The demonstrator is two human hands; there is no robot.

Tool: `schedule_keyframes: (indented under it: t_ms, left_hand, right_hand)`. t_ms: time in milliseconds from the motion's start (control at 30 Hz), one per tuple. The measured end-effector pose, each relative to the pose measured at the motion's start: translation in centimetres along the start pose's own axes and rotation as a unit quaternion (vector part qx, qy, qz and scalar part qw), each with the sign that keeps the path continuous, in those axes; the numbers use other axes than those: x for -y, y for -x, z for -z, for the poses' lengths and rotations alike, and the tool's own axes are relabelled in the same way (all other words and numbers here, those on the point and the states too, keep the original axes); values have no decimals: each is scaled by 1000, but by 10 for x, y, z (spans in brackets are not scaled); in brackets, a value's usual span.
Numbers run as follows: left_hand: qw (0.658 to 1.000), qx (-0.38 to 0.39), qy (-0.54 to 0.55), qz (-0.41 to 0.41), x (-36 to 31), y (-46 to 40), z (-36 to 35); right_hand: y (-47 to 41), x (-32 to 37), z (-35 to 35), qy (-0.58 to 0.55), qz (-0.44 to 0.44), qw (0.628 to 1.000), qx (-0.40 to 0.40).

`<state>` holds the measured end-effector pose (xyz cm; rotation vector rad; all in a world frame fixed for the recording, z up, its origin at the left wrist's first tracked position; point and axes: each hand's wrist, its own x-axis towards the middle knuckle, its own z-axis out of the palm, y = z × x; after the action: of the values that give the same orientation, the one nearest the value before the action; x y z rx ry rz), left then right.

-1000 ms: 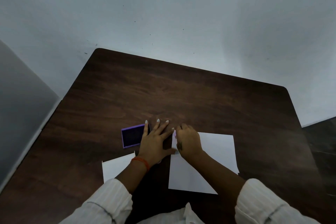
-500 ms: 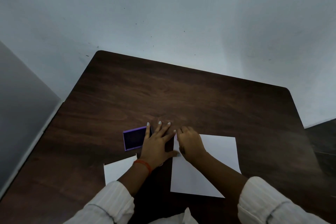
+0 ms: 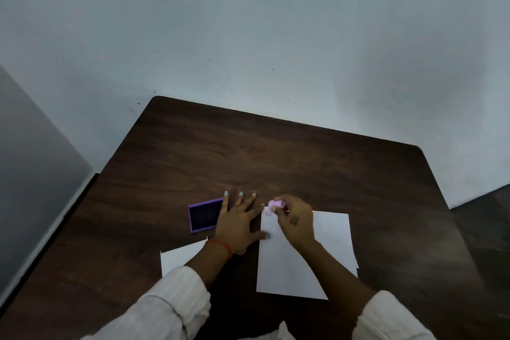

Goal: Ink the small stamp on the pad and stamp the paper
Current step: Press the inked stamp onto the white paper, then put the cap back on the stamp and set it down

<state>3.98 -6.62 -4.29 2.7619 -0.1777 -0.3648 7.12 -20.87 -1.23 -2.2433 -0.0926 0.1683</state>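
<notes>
A white sheet of paper (image 3: 328,246) lies on the dark wooden table (image 3: 276,157) in front of me. My right hand (image 3: 296,222) holds a small pink stamp (image 3: 276,204) tipped up just above the sheet's far left corner, where a faint purple mark (image 3: 268,212) shows. My left hand (image 3: 237,222) lies flat, fingers spread, on the table, its thumb on the sheet's left edge. A purple ink pad (image 3: 205,214) sits open just left of that hand.
A second white sheet (image 3: 180,258) lies at the near left, partly under my left forearm. The table stands in a corner against a pale wall (image 3: 248,36), with a grey panel (image 3: 30,163) at the left.
My right hand has lifted and rolled back from the paper's corner, exposing the pink stamp and a faint mark beneath it. The left hand has stayed flat. The camera tilted up.
</notes>
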Motion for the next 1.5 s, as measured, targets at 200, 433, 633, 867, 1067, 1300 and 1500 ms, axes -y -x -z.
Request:
schedule_keyframes:
  t_ms: [200, 433, 633, 867, 1067, 1300, 1500]
  left_hand:
    - [994, -62, 90, 15, -2, 17, 11]
    - [964, -113, 216, 103, -11, 64, 3]
    - [964, -102, 204, 139, -13, 78, -19]
    - [964, -122, 192, 137, -11, 75, -24]
    - [964, -123, 200, 129, -14, 74, -19]
    - [940, -166, 270, 126, -22, 79, -3]
    - [912, -205, 332, 124, -30, 84, 10]
  right_hand:
    - [18, -3, 20, -379, -265, 887, 18]
    - [63, -16, 21, -610, -332, 717, 52]
    - [74, -25, 13, -614, -343, 708, 66]
    - [78, -25, 10, -604, -343, 717, 65]
    - [79, -22, 10, -602, -338, 721, 62]
    - [69, 0, 6, -493, -268, 824, 83]
    - [75, 22, -1, -194, -89, 975, 68]
